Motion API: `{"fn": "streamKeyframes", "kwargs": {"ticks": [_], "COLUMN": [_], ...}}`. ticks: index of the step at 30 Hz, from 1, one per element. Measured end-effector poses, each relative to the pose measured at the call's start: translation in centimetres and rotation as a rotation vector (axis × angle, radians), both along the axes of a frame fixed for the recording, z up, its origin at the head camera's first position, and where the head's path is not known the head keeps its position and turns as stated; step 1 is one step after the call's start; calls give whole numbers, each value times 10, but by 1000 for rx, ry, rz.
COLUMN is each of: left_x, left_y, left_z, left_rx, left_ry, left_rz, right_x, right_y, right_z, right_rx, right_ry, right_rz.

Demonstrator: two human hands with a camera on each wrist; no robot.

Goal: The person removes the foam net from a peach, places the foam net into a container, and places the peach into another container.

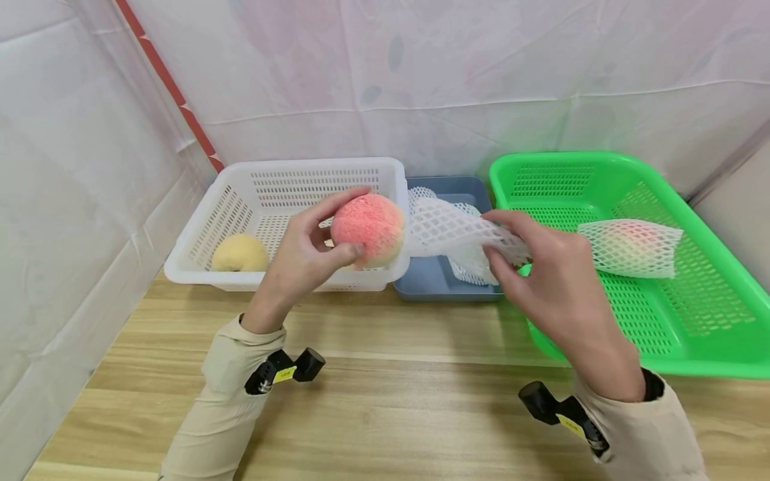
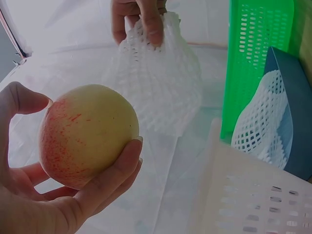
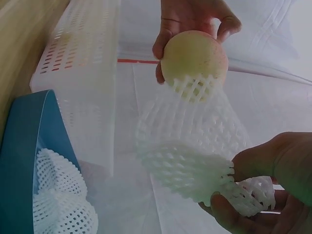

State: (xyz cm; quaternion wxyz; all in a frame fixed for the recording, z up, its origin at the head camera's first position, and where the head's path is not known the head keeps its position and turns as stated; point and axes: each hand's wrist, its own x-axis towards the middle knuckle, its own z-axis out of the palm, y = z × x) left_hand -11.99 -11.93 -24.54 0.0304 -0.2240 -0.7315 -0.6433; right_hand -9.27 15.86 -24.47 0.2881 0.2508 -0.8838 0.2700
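At the centre of the head view, the left hand [image 1: 303, 247] grips a round peach [image 1: 371, 230], speckled red on one side and pale yellow on the other. Right of it, the right hand [image 1: 553, 270] pinches a white, open-meshed foam sleeve [image 1: 448, 227], flaring toward the peach.

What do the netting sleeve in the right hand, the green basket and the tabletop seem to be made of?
Netting sleeve: probably soft, matte white plastic foam; it bunches where the right hand pinches it.
Green basket: likely moulded plastic, slightly shiny, with rows of slots.
Tabletop: smooth, wood-grained; solid wood or laminate, unclear.
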Motion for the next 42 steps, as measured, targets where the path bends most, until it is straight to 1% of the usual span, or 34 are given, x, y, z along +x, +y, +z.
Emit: {"fn": "streamKeyframes", "kwargs": {"ticks": [4,8,11,15,17,19,21,22,24,26,28,30,32,33,35,38,42], "left_x": [0,0,0,0,-1,-1,-1,-1,-1,-1,-1,-1,-1,-1,-1,-1,-1], "left_y": [-2,-2,-3,-3,-3,-3,-3,-3,-3,-3,-3,-3,-3,-3,-4,-4,-5], "left_z": [1,1,1,1,1,1,0,0,0,0,0,0,0,0,0,0,0], "left_rx": [6,10,7,2,2,2,3,5,7,4,1,-5,-9,-9,-12,-15,-18], "left_ry": [9,4,-1,-7,-8,-7,-3,0,4,9,12,14,17,18,17,15,12], "left_rz": [9,10,13,16,16,16,15,15,14,12,12,12,13,13,13,14,17], "right_x": [-2,-5,-10,-18,-23,-26,-29,-29,-30,-30,-28,-27,-26,-26,-27,-29,-32], "right_y": [-3,-10,-17,-28,-34,-40,-45,-48,-53,-57,-59,-60,-61,-60,-60,-57,-53], "right_z": [-4,-15,-29,-50,-61,-71,-80,-84,-91,-95,-98,-99,-100,-100,-100,-97,-92], "right_rx": [38,88,104,88,85,90,115,139,214,297,389,445,470,472,451,395,254], "right_ry": [-2,23,59,115,140,140,98,63,-30,-156,-306,-429,-508,-518,-489,-404,-283], "right_rz": [-48,-121,-179,-231,-244,-236,-184,-148,-78,-11,19,34,34,35,37,28,12]}}
